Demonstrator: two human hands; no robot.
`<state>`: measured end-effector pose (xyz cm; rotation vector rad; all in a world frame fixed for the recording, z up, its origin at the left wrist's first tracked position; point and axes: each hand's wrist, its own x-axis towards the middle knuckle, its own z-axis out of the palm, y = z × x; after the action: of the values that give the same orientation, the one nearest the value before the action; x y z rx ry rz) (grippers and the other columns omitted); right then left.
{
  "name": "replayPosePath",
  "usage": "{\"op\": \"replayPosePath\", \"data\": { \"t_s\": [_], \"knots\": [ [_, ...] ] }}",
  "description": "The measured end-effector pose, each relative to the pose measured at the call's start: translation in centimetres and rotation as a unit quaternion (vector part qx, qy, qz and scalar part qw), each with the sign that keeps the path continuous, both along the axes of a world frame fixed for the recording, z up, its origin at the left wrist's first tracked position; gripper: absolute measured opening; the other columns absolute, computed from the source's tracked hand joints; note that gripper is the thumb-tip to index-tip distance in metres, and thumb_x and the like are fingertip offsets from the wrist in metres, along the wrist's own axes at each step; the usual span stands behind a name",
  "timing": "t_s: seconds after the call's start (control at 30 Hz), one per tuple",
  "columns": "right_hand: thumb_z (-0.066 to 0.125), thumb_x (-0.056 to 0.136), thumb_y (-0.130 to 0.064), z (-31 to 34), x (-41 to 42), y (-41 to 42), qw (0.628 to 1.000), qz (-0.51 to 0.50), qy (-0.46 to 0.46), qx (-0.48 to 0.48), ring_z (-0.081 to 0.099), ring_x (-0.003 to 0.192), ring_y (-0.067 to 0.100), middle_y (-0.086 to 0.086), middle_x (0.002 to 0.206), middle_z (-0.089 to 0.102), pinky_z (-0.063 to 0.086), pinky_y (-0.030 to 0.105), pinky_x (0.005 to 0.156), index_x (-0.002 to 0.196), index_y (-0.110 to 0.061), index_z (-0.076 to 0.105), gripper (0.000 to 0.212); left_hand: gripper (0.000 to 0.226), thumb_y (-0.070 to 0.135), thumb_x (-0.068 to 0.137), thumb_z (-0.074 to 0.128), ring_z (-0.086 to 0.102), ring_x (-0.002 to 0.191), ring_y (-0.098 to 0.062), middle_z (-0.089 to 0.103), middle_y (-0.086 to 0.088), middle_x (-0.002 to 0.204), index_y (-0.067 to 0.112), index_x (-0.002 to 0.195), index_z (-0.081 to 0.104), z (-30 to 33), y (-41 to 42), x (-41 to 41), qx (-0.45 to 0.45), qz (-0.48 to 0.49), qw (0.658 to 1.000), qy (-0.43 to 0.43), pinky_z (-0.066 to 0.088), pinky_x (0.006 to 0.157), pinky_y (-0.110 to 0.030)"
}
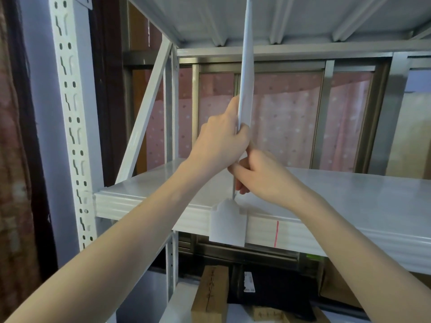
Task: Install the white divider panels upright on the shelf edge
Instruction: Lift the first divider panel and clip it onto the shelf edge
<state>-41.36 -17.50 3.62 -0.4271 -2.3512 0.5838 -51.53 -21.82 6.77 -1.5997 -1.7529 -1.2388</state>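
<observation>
Two bare hands grip a white divider panel point(246, 73) at the front edge of a white metal shelf point(149, 206), part of a rack whose perforated upright post point(72, 127) stands at left with a diagonal brace point(149, 108) behind it. Beyond the rack, a metal-framed window point(326, 113) is covered by a pink dotted curtain point(284, 127). The ribbed underside of the upper shelf point(303, 17) fills the top of the view. The panel is seen edge-on, its long axis close to vertical, leaning slightly, the top end rising out of view and the bottom end pointing down at a white clip bracket point(227, 226) hooked over the shelf lip. The left hand point(221, 141) is wrapped around the panel's near edge; the right hand point(258, 176), just below and touching it, is curled closed around the lower end. A red line point(276, 233) marks the shelf's front face right of the bracket. Wooden boxes point(211, 292) lie on the level below.
</observation>
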Motion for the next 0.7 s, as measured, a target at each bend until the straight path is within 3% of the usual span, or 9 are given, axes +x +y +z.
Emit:
{"op": "replayPosePath", "data": {
  "t_s": [0.13, 0.4, 0.5, 0.57, 0.6, 0.63, 0.7],
  "knots": [
    [0.047, 0.089, -0.030, 0.0, -0.2, -0.2, 1.000, 0.011, 0.004, -0.008, 0.067, 0.062, 0.020, 0.008, 0.070, 0.070, 0.058, 0.041, 0.070, 0.130, -0.024, 0.031, 0.044, 0.054, 0.018, 0.090, 0.042, 0.065, 0.084, -0.033, 0.069, -0.015, 0.095, 0.026, 0.142, 0.027, 0.1, 0.0, -0.1, 0.002, 0.005, 1.000, 0.010, 0.056, 0.080, -0.047],
    [0.048, 0.088, -0.032, 0.1, 0.0, -0.8, 1.000, 0.008, 0.002, 0.002, 0.067, 0.062, 0.021, 0.011, 0.072, 0.070, 0.058, 0.043, 0.071, 0.128, -0.028, 0.031, 0.043, 0.055, 0.020, 0.092, 0.042, 0.065, 0.087, -0.033, 0.068, -0.013, 0.098, 0.026, 0.143, 0.024, -0.1, -0.2, -0.1, -0.004, 0.010, 1.000, 0.007, 0.056, 0.079, -0.047],
    [0.048, 0.087, -0.040, 0.3, 0.2, -1.3, 0.999, -0.038, -0.012, 0.031, 0.061, 0.061, 0.022, 0.003, 0.065, 0.060, 0.051, 0.041, 0.058, 0.126, -0.024, 0.031, 0.045, 0.040, 0.021, 0.092, 0.041, 0.063, 0.085, -0.036, 0.066, -0.015, 0.093, 0.015, 0.131, 0.035, 0.1, -0.4, -0.1, -0.031, 0.033, 0.999, 0.020, 0.055, 0.079, -0.045],
    [0.045, 0.087, -0.044, 0.7, 0.5, -1.7, 0.988, -0.101, -0.041, 0.110, 0.049, 0.060, 0.025, -0.004, 0.059, 0.045, 0.036, 0.033, 0.050, 0.108, -0.016, 0.045, 0.035, 0.026, 0.024, 0.092, 0.040, 0.061, 0.082, -0.038, 0.061, -0.014, 0.083, 0.005, 0.108, 0.049, 0.4, -0.6, 0.0, -0.056, 0.069, 0.995, 0.033, 0.053, 0.076, -0.040],
    [0.043, 0.088, -0.045, 0.9, 0.5, -2.0, 0.980, -0.122, -0.055, 0.145, 0.046, 0.061, 0.027, -0.005, 0.056, 0.040, 0.031, 0.032, 0.049, 0.087, -0.016, 0.050, 0.029, 0.026, 0.026, 0.093, 0.039, 0.060, 0.078, -0.038, 0.056, -0.012, 0.074, 0.004, 0.090, 0.052, 0.4, -0.8, 0.0, -0.072, 0.088, 0.993, 0.034, 0.051, 0.071, -0.037],
    [0.041, 0.089, -0.045, 1.0, 0.5, -2.2, 0.973, -0.138, -0.071, 0.172, 0.044, 0.062, 0.028, -0.004, 0.053, 0.037, 0.028, 0.031, 0.049, 0.065, -0.019, 0.046, 0.036, 0.032, 0.027, 0.094, 0.038, 0.058, 0.074, -0.036, 0.050, -0.010, 0.065, 0.005, 0.074, 0.049, 0.5, -0.9, 0.1, -0.086, 0.104, 0.990, 0.036, 0.047, 0.065, -0.034],
    [0.037, 0.091, -0.046, 1.0, 0.2, -2.7, 0.958, -0.170, -0.098, 0.207, 0.040, 0.062, 0.028, -0.002, 0.051, 0.035, 0.027, 0.032, 0.052, 0.050, -0.022, 0.030, 0.047, 0.042, 0.028, 0.095, 0.037, 0.052, 0.066, -0.033, 0.040, -0.006, 0.056, 0.008, 0.058, 0.039, 0.5, -1.1, 0.3, -0.095, 0.124, 0.987, 0.042, 0.042, 0.061, -0.033]
  ]
}}
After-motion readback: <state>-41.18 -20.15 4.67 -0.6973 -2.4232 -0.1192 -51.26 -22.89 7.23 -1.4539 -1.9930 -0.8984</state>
